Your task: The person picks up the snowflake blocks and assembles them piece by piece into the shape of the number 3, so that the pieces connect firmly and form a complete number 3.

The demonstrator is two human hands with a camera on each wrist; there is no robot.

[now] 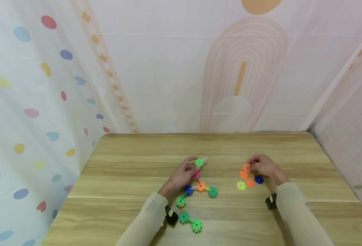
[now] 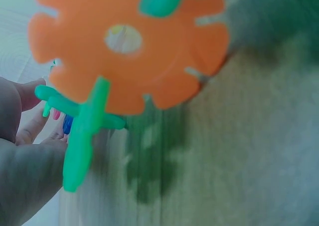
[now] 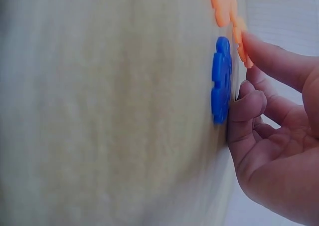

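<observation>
The left hand (image 1: 182,176) pinches the top green disc (image 1: 199,162) of a chain of slotted plastic snowflake discs (image 1: 196,193) at mid-table; the right hand (image 1: 264,166) pinches a loose orange disc (image 1: 246,166); the pieces look light, stiff and thin, best gripped by the rims.

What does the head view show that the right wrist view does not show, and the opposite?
Only the head view shows the left hand pinching a green disc at the top of the joined chain, plus a loose yellow-green disc. Only the right wrist view shows, close up, a fingertip touching the orange disc. Both show the right hand, the blue disc and the table.
</observation>
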